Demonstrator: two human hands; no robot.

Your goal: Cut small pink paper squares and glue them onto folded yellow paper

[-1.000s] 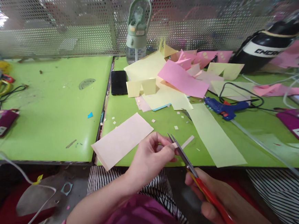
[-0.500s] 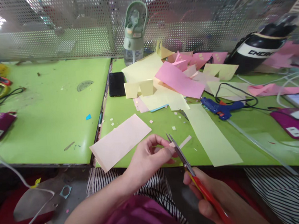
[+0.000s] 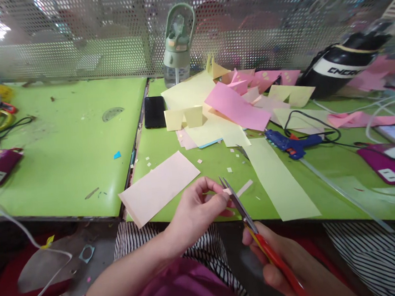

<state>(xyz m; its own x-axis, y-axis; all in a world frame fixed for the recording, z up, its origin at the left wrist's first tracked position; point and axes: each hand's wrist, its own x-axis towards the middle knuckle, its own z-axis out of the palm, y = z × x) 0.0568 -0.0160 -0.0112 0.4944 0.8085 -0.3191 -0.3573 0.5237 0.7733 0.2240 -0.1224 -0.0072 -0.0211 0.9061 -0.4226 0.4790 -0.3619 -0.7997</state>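
Between the thumb and fingers of my left hand (image 3: 200,209) is a small pale pink paper piece (image 3: 227,191), with its end at the scissor blades. My right hand (image 3: 277,255) is closed around the red and yellow handles of the scissors (image 3: 246,217), whose blades point up and left, slightly apart. A narrow pale paper strip (image 3: 245,188) lies just beyond the blades. To the left of my left hand rests a folded pale pink sheet (image 3: 161,187). A long light green sheet (image 3: 282,180) lies right of the scissors.
Behind my hands are a black phone (image 3: 154,111), a green-lidded bottle (image 3: 176,49), a heap of yellow and pink paper (image 3: 237,106) and a blue glue gun (image 3: 291,143). A black bottle (image 3: 341,66) and a purple power strip (image 3: 388,165) are at the right.
The scissor blades and both hands are almost where they were. The view has shifted very slightly.
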